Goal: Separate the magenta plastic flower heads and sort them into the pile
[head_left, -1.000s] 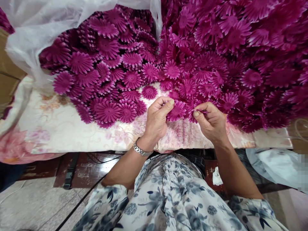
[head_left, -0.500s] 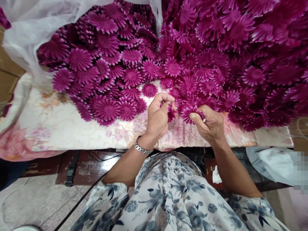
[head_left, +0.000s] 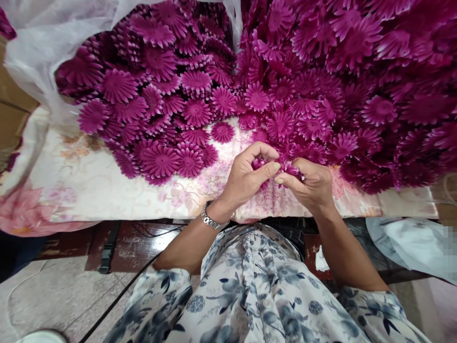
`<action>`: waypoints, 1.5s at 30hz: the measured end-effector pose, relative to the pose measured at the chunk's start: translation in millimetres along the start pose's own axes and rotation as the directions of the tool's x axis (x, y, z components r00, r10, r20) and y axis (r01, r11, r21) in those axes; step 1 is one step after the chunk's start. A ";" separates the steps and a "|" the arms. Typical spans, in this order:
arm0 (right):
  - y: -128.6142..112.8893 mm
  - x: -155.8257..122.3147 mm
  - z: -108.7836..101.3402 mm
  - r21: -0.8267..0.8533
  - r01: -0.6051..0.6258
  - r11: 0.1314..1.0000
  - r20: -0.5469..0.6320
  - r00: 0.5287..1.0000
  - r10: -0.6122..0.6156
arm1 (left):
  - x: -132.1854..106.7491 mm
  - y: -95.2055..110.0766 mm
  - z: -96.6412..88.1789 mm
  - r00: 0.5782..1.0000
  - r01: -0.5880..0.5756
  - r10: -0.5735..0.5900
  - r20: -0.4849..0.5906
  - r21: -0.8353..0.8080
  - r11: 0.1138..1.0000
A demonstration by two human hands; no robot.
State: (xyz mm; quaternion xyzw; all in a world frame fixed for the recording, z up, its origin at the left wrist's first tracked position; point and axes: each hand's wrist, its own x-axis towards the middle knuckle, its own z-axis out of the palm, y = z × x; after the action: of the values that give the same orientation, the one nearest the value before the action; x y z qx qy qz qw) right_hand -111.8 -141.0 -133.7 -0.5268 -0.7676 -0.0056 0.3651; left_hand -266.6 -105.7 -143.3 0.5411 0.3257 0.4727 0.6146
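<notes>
My left hand, a metal watch at its wrist, is closed with thumb and fingers bent around magenta petals that are partly hidden. My right hand pinches a magenta artificial flower piece between thumb and fingers. The left thumb tip reaches the near edge of that piece, and the two thumbs nearly meet. Both hands are just above the front part of the floral cloth, short of the heaped flower pieces.
A pile of magenta flower pieces lies at left by a translucent plastic bag. A larger heap fills the right. Magenta specks dot the floral cloth. A pale bag hangs below the table's right edge.
My left hand has moved right, and its thumb has stretched out to the flower piece in my right hand. The right hand has hardly moved; its piece is now turned more edge-on.
</notes>
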 end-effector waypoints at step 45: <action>30.3 -7.6 -10.2 0.672 -0.289 0.682 -0.277 0.756 0.593 | 4.2 -6.4 -7.0 0.990 -0.014 0.011 -0.141 -0.023 1.000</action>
State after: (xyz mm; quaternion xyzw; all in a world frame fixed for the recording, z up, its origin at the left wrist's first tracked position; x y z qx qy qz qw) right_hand -80.2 -137.7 -141.9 -0.5420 -0.4594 0.1962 0.6758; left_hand -270.1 -99.1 -150.6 0.5009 0.3592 0.5174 0.5936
